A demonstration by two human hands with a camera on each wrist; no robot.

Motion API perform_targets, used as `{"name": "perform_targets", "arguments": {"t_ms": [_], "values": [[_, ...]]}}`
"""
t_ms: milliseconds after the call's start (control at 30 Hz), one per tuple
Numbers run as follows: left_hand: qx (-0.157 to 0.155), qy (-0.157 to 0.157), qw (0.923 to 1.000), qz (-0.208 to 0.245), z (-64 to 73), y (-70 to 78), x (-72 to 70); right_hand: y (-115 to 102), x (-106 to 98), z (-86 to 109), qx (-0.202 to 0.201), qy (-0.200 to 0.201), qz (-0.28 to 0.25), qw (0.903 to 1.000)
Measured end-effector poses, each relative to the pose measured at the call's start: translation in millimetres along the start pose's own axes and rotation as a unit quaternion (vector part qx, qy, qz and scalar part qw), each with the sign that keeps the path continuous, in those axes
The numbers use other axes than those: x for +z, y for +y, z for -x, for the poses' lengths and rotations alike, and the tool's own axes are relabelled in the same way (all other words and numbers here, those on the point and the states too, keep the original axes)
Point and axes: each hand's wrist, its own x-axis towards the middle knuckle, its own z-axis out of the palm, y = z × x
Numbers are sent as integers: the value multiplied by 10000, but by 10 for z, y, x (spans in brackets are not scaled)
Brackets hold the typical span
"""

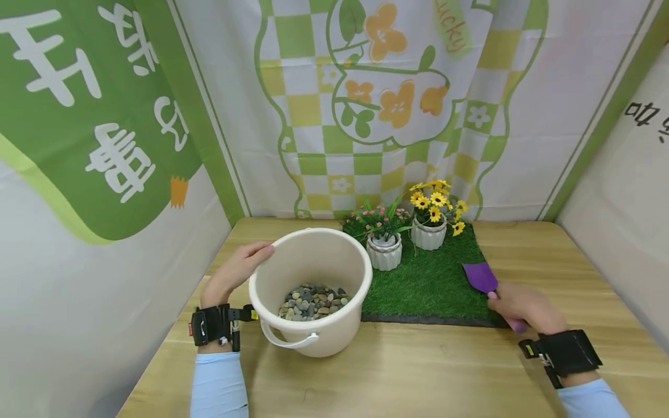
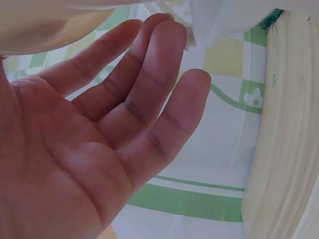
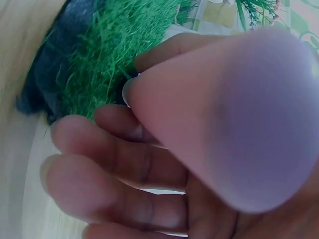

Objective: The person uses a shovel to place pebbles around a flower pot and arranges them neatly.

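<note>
Head view, right of centre: your right hand (image 1: 530, 306) grips a purple trowel (image 1: 481, 277) by its handle, fingers curled round it, the blade pointing to the upper left over the edge of an artificial grass mat (image 1: 428, 287). Your right wrist view confirms the hold, with the blurred butt of the handle filling the right of the frame and your fingers bent below it.

At centre left of the head frame, your left hand (image 1: 235, 271) touches the rim of a cream plastic bucket (image 1: 331, 334). Your left wrist view shows four loosely bent fingers with spaces between palm and bucket; you cannot tell whether the rim is pinched, as the thumb is hidden there. Grey and brown pebbles (image 1: 313, 303) cover the bucket's bottom, and its white carry handle (image 1: 290, 343) hangs at the front.

Beyond, at upper centre right, you have pink flowers (image 1: 378, 219) and yellow flowers (image 1: 434, 202) in ribbed white pots on the mat. All stand on a wooden table (image 1: 413, 374), before a checked green-and-yellow cloth (image 1: 340, 157).
</note>
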Motion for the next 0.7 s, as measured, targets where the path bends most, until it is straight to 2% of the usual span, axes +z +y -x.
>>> {"name": "perform_targets", "arguments": {"t_ms": [200,400,700], "values": [[120,-71,9999,-83,-49,41,29,-1,-2,-16,38,-28,194,9998],[119,-111,9998,-133,-72,63,17,-9,-49,-17,-18,122,299,9995],[109,-114,9995,-278,-35,74,17,22,-168,47,278,-264,-167,9991]]}}
